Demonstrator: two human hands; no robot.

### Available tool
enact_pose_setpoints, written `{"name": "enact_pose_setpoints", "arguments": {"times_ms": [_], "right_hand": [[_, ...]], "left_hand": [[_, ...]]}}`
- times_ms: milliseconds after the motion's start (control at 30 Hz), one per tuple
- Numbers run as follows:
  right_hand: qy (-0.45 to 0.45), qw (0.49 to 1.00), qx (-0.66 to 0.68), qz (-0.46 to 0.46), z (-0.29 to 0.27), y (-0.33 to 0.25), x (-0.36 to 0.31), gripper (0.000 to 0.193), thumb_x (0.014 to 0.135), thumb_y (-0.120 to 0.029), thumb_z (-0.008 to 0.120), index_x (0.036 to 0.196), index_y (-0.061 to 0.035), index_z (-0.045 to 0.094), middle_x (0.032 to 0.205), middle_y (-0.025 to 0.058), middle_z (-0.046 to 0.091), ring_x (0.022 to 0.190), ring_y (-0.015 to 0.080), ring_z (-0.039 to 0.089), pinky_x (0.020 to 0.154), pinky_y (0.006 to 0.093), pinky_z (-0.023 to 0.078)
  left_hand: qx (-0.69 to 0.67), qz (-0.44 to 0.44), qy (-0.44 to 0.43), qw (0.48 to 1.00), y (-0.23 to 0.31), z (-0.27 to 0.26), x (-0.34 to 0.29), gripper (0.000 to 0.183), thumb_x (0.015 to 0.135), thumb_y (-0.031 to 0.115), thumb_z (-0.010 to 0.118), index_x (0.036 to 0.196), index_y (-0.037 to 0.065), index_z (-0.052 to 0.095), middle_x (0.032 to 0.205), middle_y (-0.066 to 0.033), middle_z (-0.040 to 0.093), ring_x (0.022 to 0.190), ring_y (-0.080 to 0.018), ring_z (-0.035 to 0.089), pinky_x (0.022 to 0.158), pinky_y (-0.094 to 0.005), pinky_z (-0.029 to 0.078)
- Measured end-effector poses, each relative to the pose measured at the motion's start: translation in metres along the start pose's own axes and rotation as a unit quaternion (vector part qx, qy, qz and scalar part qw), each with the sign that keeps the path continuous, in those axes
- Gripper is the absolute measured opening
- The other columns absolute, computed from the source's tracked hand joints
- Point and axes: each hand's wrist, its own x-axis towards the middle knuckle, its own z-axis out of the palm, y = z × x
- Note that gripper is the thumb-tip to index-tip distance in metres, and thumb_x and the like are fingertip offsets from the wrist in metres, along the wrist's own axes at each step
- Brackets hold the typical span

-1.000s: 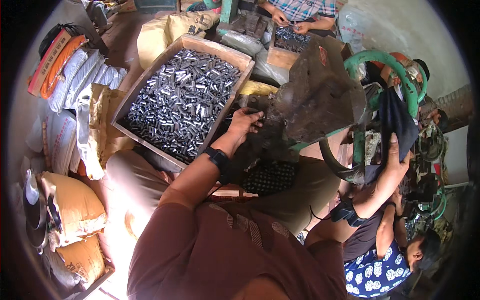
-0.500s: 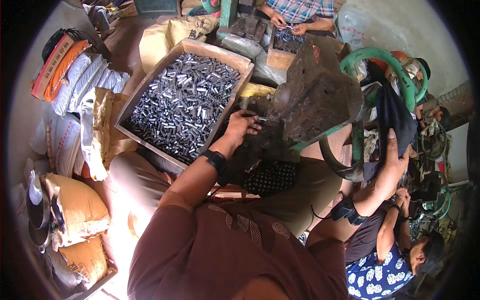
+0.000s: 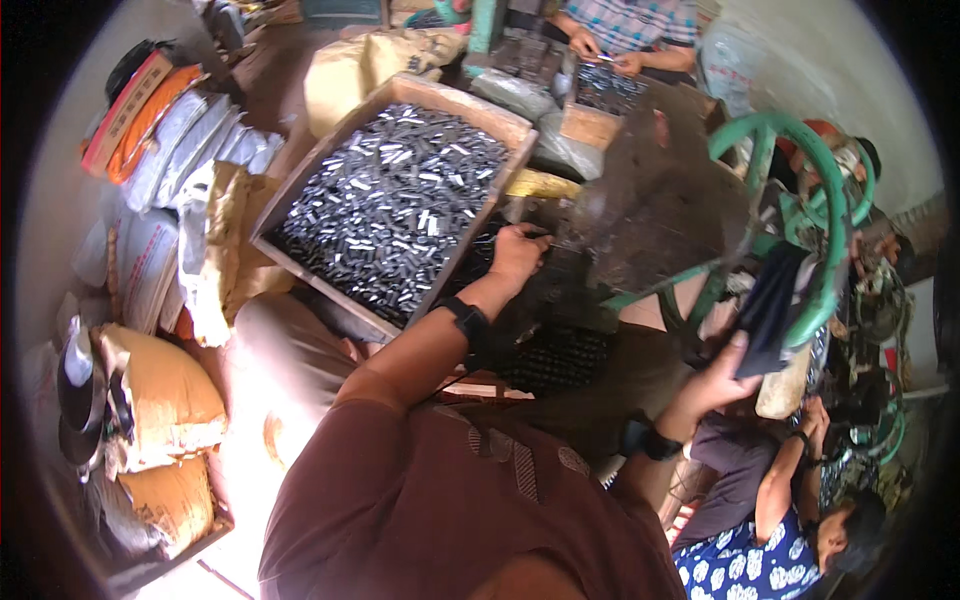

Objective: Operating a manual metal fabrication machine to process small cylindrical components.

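Observation:
My left hand (image 3: 520,252) is at the working end of a dark, heavy hand press (image 3: 650,195), its fingers bent together at the tooling. Blur and the fingers hide what they pinch. On the right, my right hand (image 3: 722,375) is closed on a black cloth (image 3: 768,315) that hangs at the green ring-shaped handwheel (image 3: 830,230) of the press. Just left of the press stands a wooden box (image 3: 395,85) heaped with short metal tubes (image 3: 395,200), some shiny and some dark.
Across from me, a person in a checked shirt (image 3: 640,20) handles small parts over a smaller wooden box (image 3: 590,125). Another person in a blue patterned top (image 3: 750,555) sits close at my lower right. Sacks (image 3: 165,390) and wrapped bundles (image 3: 190,140) line the left side.
The handwheel has turned, and my right hand has come down and toward me with the black cloth. My left hand stays at the press tooling. The whole view has shifted slightly.

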Motion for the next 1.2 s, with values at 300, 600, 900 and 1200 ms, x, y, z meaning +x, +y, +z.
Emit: {"name": "enact_pose_setpoints", "arguments": {"times_ms": [300, 600, 900, 1200], "right_hand": [[0.017, 0.958, -0.22, -0.184, 0.017, -0.126, 0.055, 0.048, 0.081, -0.024, 0.063, 0.114, 0.0066, 0.048, 0.11, 0.0189, 0.055, 0.099, 0.0263, 0.053, 0.089, 0.0359, 0.04], [-0.574, 0.798, 0.063, -0.171, 0.165, -0.156, -0.145, 0.008, 0.077, -0.012, 0.06, 0.085, -0.0097, 0.061, 0.081, 0.0085, 0.058, 0.076, 0.024, 0.058, 0.065, 0.0337, 0.048], [-0.695, 0.662, -0.139, -0.245, 0.25, -0.136, -0.242, 0.02, 0.071, -0.02, 0.064, 0.083, -0.0042, 0.059, 0.082, 0.0128, 0.057, 0.08, 0.0291, 0.059, 0.067, 0.0387, 0.048], [-0.733, 0.666, -0.069, -0.116, 0.219, -0.136, -0.21, 0.025, 0.075, -0.025, 0.062, 0.095, -0.0093, 0.062, 0.096, 0.0126, 0.059, 0.085, 0.0301, 0.058, 0.074, 0.0393, 0.046]], "left_hand": [[0.369, 0.301, 0.012, 0.879, 0.012, -0.097, -0.024, 0.027, 0.068, 0.008, 0.065, 0.095, 0.002, 0.06, 0.082, -0.0179, 0.062, 0.079, -0.0297, 0.061, 0.07, -0.0365, 0.048], [0.567, 0.267, 0.084, 0.775, 0.021, -0.218, -0.036, 0.021, 0.071, 0.006, 0.057, 0.091, 0.009, 0.062, 0.09, -0.0151, 0.057, 0.075, -0.0325, 0.059, 0.066, -0.0387, 0.049], [0.564, 0.159, 0.069, 0.807, 0.018, -0.212, -0.016, 0.02, 0.067, 0.012, 0.062, 0.086, 0.005, 0.06, 0.093, -0.0217, 0.056, 0.076, -0.034, 0.06, 0.068, -0.0399, 0.049], [0.563, 0.077, 0.063, 0.82, 0.025, -0.226, -0.025, 0.025, 0.07, 0.014, 0.063, 0.091, 0.002, 0.058, 0.096, -0.0195, 0.058, 0.088, -0.0333, 0.058, 0.075, -0.0401, 0.047]]}}
